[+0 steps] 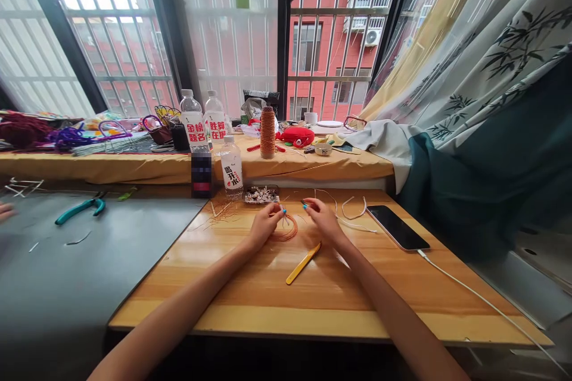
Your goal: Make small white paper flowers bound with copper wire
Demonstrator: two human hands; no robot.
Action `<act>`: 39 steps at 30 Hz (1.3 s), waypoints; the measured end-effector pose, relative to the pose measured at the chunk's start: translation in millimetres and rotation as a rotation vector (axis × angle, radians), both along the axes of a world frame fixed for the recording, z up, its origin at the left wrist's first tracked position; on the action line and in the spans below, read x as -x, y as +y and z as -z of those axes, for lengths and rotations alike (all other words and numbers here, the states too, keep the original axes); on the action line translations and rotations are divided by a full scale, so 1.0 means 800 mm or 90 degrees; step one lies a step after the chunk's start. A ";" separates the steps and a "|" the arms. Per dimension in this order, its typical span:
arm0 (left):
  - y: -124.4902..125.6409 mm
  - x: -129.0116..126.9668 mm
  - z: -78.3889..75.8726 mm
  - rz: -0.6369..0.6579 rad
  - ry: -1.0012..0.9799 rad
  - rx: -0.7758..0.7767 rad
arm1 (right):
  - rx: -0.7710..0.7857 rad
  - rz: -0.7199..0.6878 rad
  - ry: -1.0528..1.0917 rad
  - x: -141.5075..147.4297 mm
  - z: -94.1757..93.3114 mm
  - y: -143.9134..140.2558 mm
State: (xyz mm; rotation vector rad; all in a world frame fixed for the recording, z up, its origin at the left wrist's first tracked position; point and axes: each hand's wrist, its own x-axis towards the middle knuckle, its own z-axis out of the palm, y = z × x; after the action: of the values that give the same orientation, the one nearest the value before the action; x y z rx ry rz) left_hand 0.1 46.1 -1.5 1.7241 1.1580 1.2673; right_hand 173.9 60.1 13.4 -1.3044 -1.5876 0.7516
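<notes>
My left hand (267,225) is closed in a pinch above the wooden table, with thin whitish strands (285,221) at its fingertips. Just below it lies a loose coil of copper-orange thread (292,234). Across a small gap, my right hand (322,218) pinches a small dark piece (303,202), too small to name. Both hands show blue nails. A slim yellow tool with a dark tip (304,264) lies between my forearms. Behind my left hand is a clear box of small pale and dark bits (261,194).
White cords (355,214) and a phone (397,227) on a white cable lie to the right. Teal pliers (80,212) rest on the grey surface, where another person's hand (6,211) shows. A water bottle (231,166) stands behind; a copper-orange thread spool (267,134) is on the ledge.
</notes>
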 end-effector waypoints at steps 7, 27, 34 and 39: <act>0.011 0.013 -0.004 -0.093 -0.006 -0.029 | -0.034 0.123 -0.422 -0.050 0.005 0.013; 0.014 0.015 0.001 -0.118 -0.023 -0.006 | 0.166 0.082 -0.077 -0.045 -0.017 0.000; 0.013 0.013 0.000 -0.092 -0.083 0.027 | 0.269 -0.082 0.294 -0.034 -0.025 -0.010; 0.013 0.012 0.001 -0.053 -0.135 0.046 | 0.288 -0.103 0.355 -0.025 -0.020 -0.011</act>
State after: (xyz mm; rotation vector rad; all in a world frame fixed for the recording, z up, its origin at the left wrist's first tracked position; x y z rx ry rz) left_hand -9.7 56.3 -2.3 1.4635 1.1453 1.4031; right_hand 194.1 51.4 29.4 -1.1350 -1.1081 1.4951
